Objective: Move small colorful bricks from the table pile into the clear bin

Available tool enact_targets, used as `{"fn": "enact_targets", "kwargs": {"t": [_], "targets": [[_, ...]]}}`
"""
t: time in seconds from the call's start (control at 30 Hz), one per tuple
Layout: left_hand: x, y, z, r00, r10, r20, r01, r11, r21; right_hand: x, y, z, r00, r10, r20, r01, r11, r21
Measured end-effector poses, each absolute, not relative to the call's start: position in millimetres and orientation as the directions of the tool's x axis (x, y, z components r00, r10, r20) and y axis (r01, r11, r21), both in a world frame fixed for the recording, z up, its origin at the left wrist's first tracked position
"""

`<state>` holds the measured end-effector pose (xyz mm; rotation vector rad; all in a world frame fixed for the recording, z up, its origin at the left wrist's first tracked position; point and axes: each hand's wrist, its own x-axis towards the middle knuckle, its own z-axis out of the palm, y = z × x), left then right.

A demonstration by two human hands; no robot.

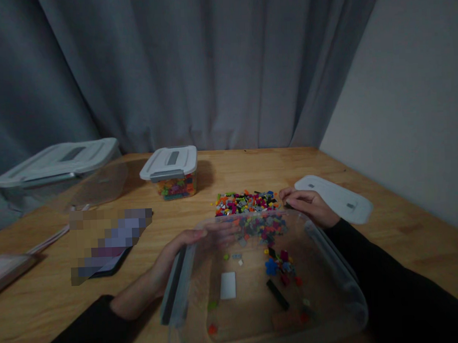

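Observation:
A clear plastic bin (332, 260) is tipped forward on the wooden table, its open mouth toward a pile of small coloured bricks (247, 202). My left hand (182, 248) grips the bin's left rim by its grey handle. My right hand (309, 203) holds the far right rim, next to the pile. Several loose bricks, a white plate (228, 285) and a black bar (277, 294) still lie inside the bin.
The bin's white lid (337, 197) lies to the right. A small lidded box of coloured bricks (172, 172) stands at the back, a larger lidded clear box (59, 170) at the far left. A blurred flat item (107, 241) and papers lie left.

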<state>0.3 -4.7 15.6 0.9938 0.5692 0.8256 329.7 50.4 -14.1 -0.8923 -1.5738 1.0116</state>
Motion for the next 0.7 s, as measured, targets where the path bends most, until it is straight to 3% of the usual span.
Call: {"fn": "enact_targets", "kwargs": {"t": [0.23, 0.47, 0.7], "targets": [[3.8, -5.5, 21.1, 0.6, 0.8, -0.022, -0.351, 0.288, 0.891, 332.2, 47.8, -13.7, -0.27, 0.91, 0.314, -0.013, 0.322, -0.947], [5.7, -6.3, 24.6, 0.601, 0.799, -0.021, -0.345, 0.283, 0.895, 331.5, 44.2, -8.9, -0.469, 0.848, 0.245, 0.011, 0.283, -0.959], [5.0, -9.3, 27.6, 0.612, 0.79, -0.029, -0.341, 0.297, 0.892, 334.7, 48.5, -11.8, -0.536, 0.799, 0.273, -0.026, 0.308, -0.951]]}}
